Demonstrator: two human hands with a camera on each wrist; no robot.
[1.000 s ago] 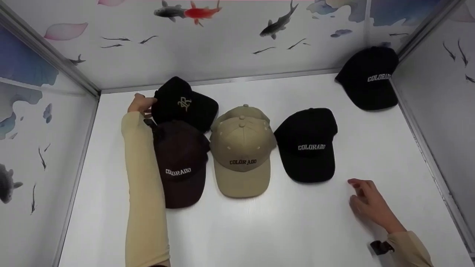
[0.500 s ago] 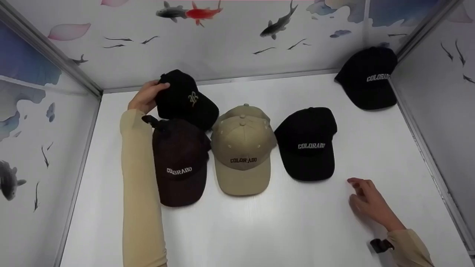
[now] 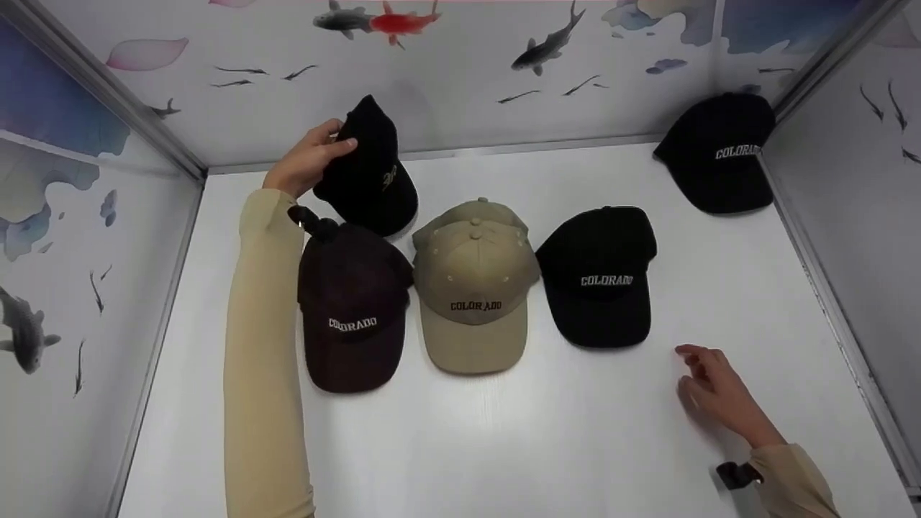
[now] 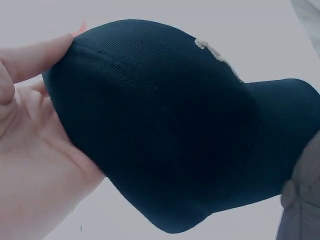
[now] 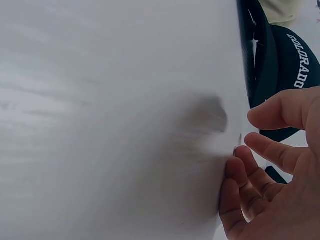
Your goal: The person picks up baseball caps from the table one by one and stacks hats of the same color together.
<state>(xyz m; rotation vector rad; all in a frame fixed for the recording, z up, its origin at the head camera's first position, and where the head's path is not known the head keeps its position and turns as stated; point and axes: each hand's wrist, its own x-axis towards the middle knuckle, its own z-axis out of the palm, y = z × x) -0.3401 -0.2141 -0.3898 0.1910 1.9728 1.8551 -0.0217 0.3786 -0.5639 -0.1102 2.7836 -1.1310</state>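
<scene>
At the back left, my left hand (image 3: pixel 306 158) grips the rear of a black baseball cap (image 3: pixel 367 165) with a gold emblem, tilting it up behind the dark maroon cap. The left wrist view has the thumb on the crown of this black cap (image 4: pixel 160 120), its brim pointing right; the other fingers are mostly hidden behind it. My right hand (image 3: pixel 723 396) rests on the table at the lower right, fingers loosely curled around nothing. In the right wrist view the hand (image 5: pixel 280 165) is near a black COLORADO cap (image 5: pixel 295 65).
A maroon COLORADO cap (image 3: pixel 352 309), two stacked khaki caps (image 3: pixel 475 288) and a black COLORADO cap (image 3: pixel 601 280) form a row on the white table (image 3: pixel 475 446). Another black COLORADO cap (image 3: pixel 723 155) leans in the back right corner. Printed panels (image 3: pixel 460 101) enclose the table.
My left hand has taken hold of the black cap with the gold emblem and raised its crown, moving up and slightly right. The right hand has stayed put.
</scene>
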